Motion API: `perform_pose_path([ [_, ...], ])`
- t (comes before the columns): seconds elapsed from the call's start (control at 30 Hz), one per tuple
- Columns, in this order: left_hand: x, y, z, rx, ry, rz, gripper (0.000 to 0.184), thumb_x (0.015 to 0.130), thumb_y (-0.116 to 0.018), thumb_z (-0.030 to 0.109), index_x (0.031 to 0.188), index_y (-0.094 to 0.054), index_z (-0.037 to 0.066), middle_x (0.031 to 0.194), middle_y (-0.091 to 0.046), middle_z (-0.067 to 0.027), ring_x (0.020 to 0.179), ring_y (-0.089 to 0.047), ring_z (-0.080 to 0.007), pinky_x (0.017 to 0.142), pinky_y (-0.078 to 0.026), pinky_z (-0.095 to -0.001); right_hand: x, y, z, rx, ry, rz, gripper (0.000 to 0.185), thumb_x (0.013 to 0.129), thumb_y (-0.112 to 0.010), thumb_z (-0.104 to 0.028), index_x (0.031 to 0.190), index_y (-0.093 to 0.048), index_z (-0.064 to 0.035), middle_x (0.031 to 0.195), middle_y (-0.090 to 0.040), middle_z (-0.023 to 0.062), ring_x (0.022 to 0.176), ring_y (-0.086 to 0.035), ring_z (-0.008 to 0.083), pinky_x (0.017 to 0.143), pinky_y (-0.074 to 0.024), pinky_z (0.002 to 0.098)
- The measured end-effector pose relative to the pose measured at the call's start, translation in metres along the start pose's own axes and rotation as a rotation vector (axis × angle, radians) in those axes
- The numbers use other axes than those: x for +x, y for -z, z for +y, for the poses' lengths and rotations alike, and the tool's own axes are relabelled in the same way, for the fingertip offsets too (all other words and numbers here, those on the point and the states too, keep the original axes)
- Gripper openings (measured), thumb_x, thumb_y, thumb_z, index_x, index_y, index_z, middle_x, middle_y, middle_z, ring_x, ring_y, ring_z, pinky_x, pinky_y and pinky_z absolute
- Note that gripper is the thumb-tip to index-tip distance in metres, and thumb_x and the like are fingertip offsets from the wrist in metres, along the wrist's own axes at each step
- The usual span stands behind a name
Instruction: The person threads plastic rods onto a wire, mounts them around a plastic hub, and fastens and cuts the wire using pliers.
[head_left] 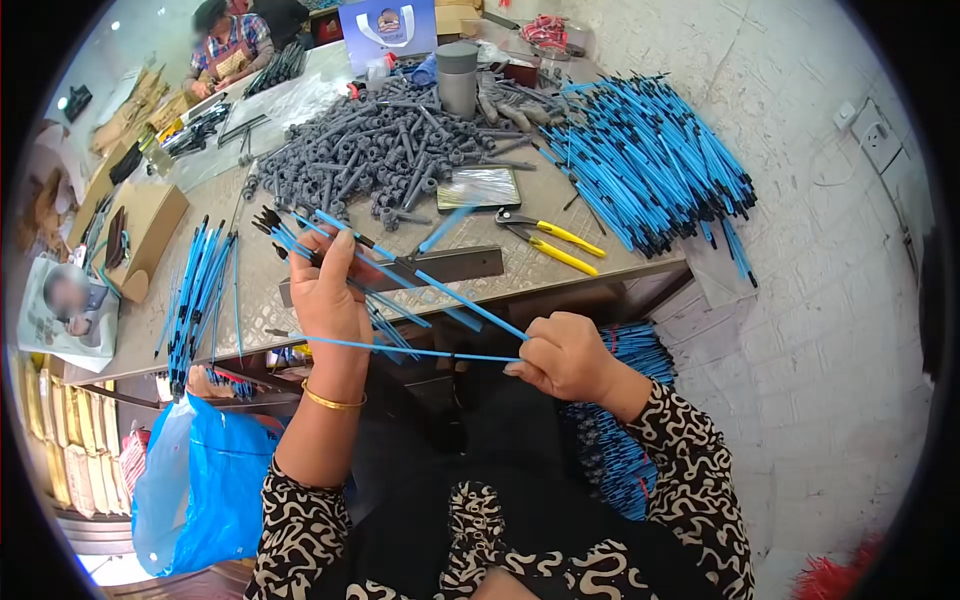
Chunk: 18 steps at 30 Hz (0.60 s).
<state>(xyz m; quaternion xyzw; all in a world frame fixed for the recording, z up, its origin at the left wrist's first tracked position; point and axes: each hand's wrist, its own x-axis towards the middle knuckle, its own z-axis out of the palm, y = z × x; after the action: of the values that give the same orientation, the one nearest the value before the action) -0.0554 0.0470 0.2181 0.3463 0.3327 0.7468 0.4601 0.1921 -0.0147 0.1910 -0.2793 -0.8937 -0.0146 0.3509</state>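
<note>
My left hand (330,290) is closed around several thin blue rods with black ends (285,238), held over the table's front edge. Closed too, my right hand (562,355) grips the ends of two blue rods. One of these rods (470,305) slants up to my left hand; the other rod (410,350) runs left across my left wrist. Just beyond my hands lies a dark metal bar (475,265). Pliers with yellow handles (562,243) rest to its right. More blue rods (395,340) show below my left hand, partly hidden by it.
Grey plastic parts (340,165) are heaped mid-table, near a grey tumbler (458,85) and a flat tin (480,188). Blue rods pile up at right (650,150) and left (195,290). A blue plastic bag (215,480) hangs below the edge. Another person (235,45) sits at the far left.
</note>
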Motion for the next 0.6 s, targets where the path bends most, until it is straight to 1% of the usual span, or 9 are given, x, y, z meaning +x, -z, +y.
perform_pose_path([
  [0.07,-0.004,0.001,0.0,0.005,-0.008,-0.019,0.01,0.087,-0.056,0.006,0.095,-0.052,0.008,0.072,-0.055,-0.0028,0.06,-0.055,-0.0144,0.052,-0.047,-0.0284,-0.006,-0.004,0.006,0.04,-0.081,0.077,0.021,0.08,-0.067,-0.022,0.079,-0.05,-0.0096,0.063,-0.047,0.0057,0.05,-0.048,0.0248,0.047,-0.0395,0.0332],
  [0.17,-0.014,-0.004,0.012,-0.165,0.142,-0.121,0.015,0.089,-0.052,0.008,0.104,-0.05,0.008,0.079,-0.056,-0.0049,0.062,-0.051,-0.0131,0.055,-0.042,-0.0246,-0.007,-0.013,0.001,0.371,-0.545,0.273,0.024,0.085,-0.062,-0.024,0.098,-0.052,-0.0054,0.067,-0.054,0.0096,0.058,-0.054,0.0278,0.054,-0.0432,0.0346],
  [0.27,-0.021,0.002,0.023,-0.366,0.3,-0.208,0.017,0.091,-0.049,0.007,0.107,-0.051,0.008,0.08,-0.058,-0.0104,0.062,-0.051,-0.0134,0.053,-0.04,-0.0252,0.009,0.011,0.017,0.453,-0.737,-0.133,0.029,0.091,-0.053,-0.027,0.109,-0.05,-0.0034,0.068,-0.057,0.0128,0.067,-0.06,0.0301,0.06,-0.0453,0.0373],
  [0.3,-0.022,0.008,0.025,-0.408,0.307,-0.272,0.017,0.091,-0.048,0.007,0.107,-0.051,0.009,0.081,-0.059,-0.0106,0.06,-0.05,-0.0124,0.051,-0.039,-0.0247,0.009,0.016,0.034,0.241,-0.696,-0.162,0.033,0.093,-0.047,-0.032,0.112,-0.053,-0.0052,0.076,-0.059,0.0146,0.074,-0.061,0.031,0.065,-0.0465,0.0403],
  [0.33,-0.023,0.014,0.028,-0.45,0.315,-0.336,0.017,0.091,-0.048,0.008,0.108,-0.051,0.009,0.082,-0.059,-0.0108,0.058,-0.049,-0.0114,0.05,-0.038,-0.0242,0.006,0.011,0.063,-0.04,-0.603,0.012,0.033,0.092,-0.047,-0.034,0.107,-0.056,-0.0061,0.088,-0.06,0.0161,0.081,-0.06,0.0326,0.069,-0.0473,0.0426],
  [0.37,-0.023,0.018,0.036,-0.418,0.332,-0.394,0.019,0.092,-0.046,0.008,0.11,-0.052,0.008,0.076,-0.059,-0.0103,0.052,-0.046,-0.0087,0.046,-0.035,-0.0235,0.012,0.024,0.092,-0.174,-0.71,0.009,0.031,0.09,-0.05,-0.032,0.102,-0.057,-0.0046,0.096,-0.061,0.0139,0.087,-0.059,0.0322,0.072,-0.0482,0.0428],
  [0.47,-0.032,0.026,0.051,-0.406,0.47,-0.532,0.019,0.093,-0.046,0.01,0.111,-0.051,0.005,0.07,-0.058,-0.0099,0.049,-0.046,-0.0075,0.045,-0.035,-0.0225,0.008,0.047,0.17,-0.769,-0.687,-0.067,0.027,0.086,-0.056,-0.028,0.092,-0.056,-0.0018,0.087,-0.061,0.0164,0.081,-0.06,0.0334,0.067,-0.0495,0.0428],
  [0.57,-0.047,0.021,0.059,-0.233,0.413,-0.402,0.018,0.094,-0.047,0.014,0.106,-0.054,0.002,0.066,-0.057,-0.0119,0.046,-0.045,-0.0113,0.044,-0.038,-0.0253,-0.007,0.046,0.2,-0.744,-0.797,-0.232,0.025,0.085,-0.057,-0.027,0.088,-0.055,-0.002,0.08,-0.061,0.018,0.074,-0.061,0.035,0.064,-0.0492,0.0443],
  [0.6,-0.049,0.022,0.06,-0.151,0.378,-0.358,0.018,0.094,-0.048,0.014,0.105,-0.054,0.001,0.066,-0.057,-0.0123,0.045,-0.045,-0.0121,0.044,-0.038,-0.0261,-0.007,0.046,0.203,-0.697,-0.817,-0.185,0.025,0.086,-0.057,-0.027,0.088,-0.054,-0.0018,0.079,-0.061,0.0179,0.073,-0.061,0.0358,0.063,-0.0489,0.0448],
])
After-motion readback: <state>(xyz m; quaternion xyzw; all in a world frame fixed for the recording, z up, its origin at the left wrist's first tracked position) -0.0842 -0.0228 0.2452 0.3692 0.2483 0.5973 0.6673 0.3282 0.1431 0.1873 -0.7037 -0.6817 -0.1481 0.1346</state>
